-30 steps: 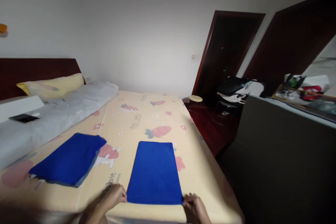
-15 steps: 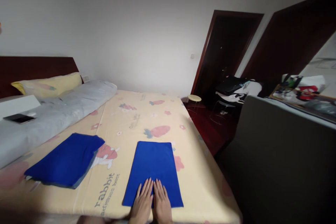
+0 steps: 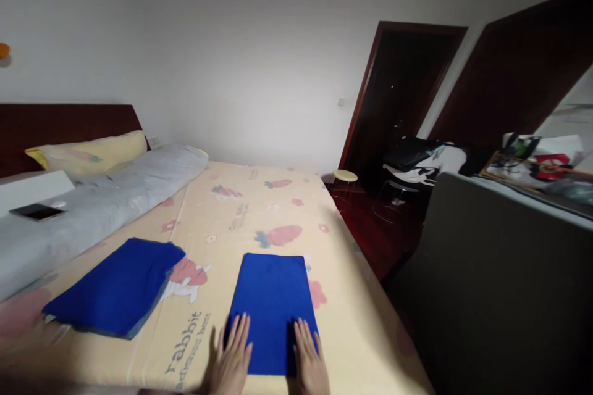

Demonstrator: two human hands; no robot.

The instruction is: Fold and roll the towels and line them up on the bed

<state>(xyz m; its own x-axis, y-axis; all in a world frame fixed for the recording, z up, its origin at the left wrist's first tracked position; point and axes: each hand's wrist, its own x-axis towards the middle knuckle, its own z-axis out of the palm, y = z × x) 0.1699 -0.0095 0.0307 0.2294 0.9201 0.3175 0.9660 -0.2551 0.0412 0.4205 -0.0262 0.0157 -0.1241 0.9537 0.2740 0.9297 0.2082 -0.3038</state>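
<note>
A flat blue cloth [image 3: 273, 296], roughly rectangular, lies on the patterned yellow bed sheet [image 3: 241, 228] in front of me. Over its near left edge is my left hand [image 3: 233, 355], palm down with the fingers stretched out. My right hand [image 3: 309, 355] is likewise palm down and spread at the near right edge. Neither hand grips anything, and part of the cloth shows between them. Farther left lies a second blue cloth [image 3: 118, 287], set at a slant, with a greyish border along its near side.
Along the left run a grey quilt [image 3: 115, 194], a yellow pillow [image 3: 92, 154] and a dark flat device [image 3: 37, 212]. Beyond the bed's right edge are a round stool [image 3: 345, 176], clothes piled on another seat [image 3: 421, 160], and a dark panel [image 3: 491, 284] beside a cluttered surface.
My hands have moved apart, from side by side at the middle of the cloth's near part to its left and right edges. The view has shifted slightly.
</note>
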